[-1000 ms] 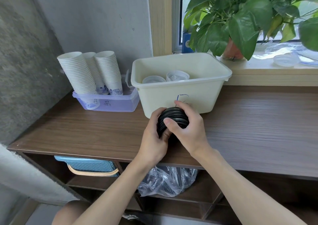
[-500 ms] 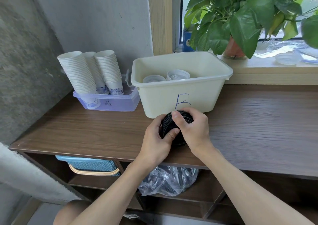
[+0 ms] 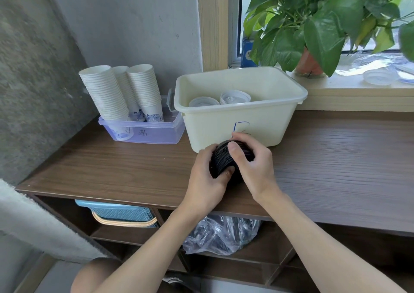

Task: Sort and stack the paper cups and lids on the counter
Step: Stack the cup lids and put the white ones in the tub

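A stack of black lids (image 3: 223, 160) lies on its side just above the wooden counter (image 3: 336, 158), in front of the cream bin. My left hand (image 3: 207, 180) wraps the stack from the left. My right hand (image 3: 253, 165) clasps it from the right, thumb across the top. The cream bin (image 3: 237, 122), marked with a blue letter, holds stacks of white lids (image 3: 234, 97). To its left, three tall stacks of white paper cups (image 3: 121, 91) stand in a clear purple tray (image 3: 145, 133).
A potted green plant (image 3: 313, 24) and clear lids (image 3: 378, 77) sit on the window sill at the right. Under the counter are a blue basket (image 3: 121, 212) and a crumpled plastic bag (image 3: 221, 234). A grey wall closes the left side.
Both hands have kept hold of the black lid stack and shifted it slightly toward the cream bin; my right thumb now lies across the stack's top.
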Demonstrator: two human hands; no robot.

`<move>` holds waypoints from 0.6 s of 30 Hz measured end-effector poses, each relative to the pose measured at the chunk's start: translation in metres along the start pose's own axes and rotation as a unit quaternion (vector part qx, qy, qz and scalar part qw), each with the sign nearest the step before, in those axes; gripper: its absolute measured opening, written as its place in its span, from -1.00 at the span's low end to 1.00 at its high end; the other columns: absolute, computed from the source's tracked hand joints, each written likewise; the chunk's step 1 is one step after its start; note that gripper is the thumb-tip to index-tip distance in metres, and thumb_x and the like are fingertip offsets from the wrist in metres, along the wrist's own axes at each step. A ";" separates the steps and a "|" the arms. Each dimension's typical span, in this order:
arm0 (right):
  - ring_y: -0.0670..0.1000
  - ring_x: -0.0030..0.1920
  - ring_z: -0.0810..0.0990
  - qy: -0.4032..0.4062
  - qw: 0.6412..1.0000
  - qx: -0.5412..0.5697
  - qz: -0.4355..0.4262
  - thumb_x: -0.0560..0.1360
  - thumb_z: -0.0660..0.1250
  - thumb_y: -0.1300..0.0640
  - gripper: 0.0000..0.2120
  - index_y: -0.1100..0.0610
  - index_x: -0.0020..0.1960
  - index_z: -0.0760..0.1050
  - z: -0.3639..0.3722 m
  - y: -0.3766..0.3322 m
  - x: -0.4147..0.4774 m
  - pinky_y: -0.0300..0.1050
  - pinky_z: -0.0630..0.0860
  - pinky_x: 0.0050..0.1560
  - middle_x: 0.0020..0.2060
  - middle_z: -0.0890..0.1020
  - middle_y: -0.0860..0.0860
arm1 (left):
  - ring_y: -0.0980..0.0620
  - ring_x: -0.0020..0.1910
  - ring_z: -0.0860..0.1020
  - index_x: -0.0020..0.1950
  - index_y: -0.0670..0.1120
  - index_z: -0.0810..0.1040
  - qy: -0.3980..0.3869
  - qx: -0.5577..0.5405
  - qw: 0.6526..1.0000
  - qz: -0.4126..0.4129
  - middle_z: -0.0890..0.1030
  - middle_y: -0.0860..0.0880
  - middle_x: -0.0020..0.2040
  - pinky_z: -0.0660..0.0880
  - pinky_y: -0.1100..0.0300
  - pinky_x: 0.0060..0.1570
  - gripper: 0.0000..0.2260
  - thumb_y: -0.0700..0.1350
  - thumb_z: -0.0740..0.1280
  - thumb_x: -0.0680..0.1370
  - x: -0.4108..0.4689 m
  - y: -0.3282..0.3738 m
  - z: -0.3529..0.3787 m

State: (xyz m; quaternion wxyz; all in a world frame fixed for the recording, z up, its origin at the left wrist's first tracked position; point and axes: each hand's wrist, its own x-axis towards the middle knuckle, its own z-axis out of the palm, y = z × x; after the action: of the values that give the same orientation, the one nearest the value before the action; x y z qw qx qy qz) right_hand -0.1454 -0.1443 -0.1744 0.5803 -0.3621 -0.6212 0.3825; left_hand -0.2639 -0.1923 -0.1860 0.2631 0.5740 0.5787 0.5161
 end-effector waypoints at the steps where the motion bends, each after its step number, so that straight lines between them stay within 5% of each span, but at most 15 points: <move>1: -0.21 0.00 0.61 0.000 1.000 -0.002 -0.001 0.36 0.33 -0.17 -0.61 0.07 0.03 0.61 0.000 0.000 0.000 -0.33 0.47 0.05 -0.07 0.67 -0.11 | 0.00 0.27 0.56 0.41 -0.10 0.45 -0.006 -0.005 1.000 0.001 0.58 -0.04 0.27 0.47 0.00 0.33 -0.53 -0.28 0.46 0.52 -0.001 0.000 0.000; 7: -0.18 -0.16 0.60 0.021 1.000 -0.004 -0.002 0.34 0.32 -0.09 -0.73 0.10 -0.15 0.61 -0.003 0.000 0.001 -0.34 0.46 -0.10 -0.20 0.66 -0.03 | 0.18 0.17 0.60 0.37 -0.08 0.50 -0.025 0.000 0.999 0.025 0.65 0.12 0.16 0.49 0.25 0.20 -0.59 -0.21 0.48 0.54 -0.004 0.003 0.000; 18: -0.21 -0.31 0.51 0.071 0.994 -0.066 -0.046 0.34 0.26 -0.07 -0.82 0.03 -0.29 0.48 -0.001 0.002 -0.002 -0.39 0.37 -0.24 -0.38 0.55 -0.13 | 0.11 0.12 0.63 0.29 -0.07 0.52 -0.025 -0.016 0.999 0.038 0.67 0.07 0.11 0.55 0.14 0.19 -0.64 -0.25 0.48 0.53 -0.005 0.003 0.001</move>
State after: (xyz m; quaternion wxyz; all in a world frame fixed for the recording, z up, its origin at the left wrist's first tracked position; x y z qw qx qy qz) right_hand -0.1441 -0.1452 -0.1766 0.6146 -0.3965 -0.6185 0.2871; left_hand -0.2611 -0.1977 -0.1856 0.2673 0.6042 0.5410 0.5204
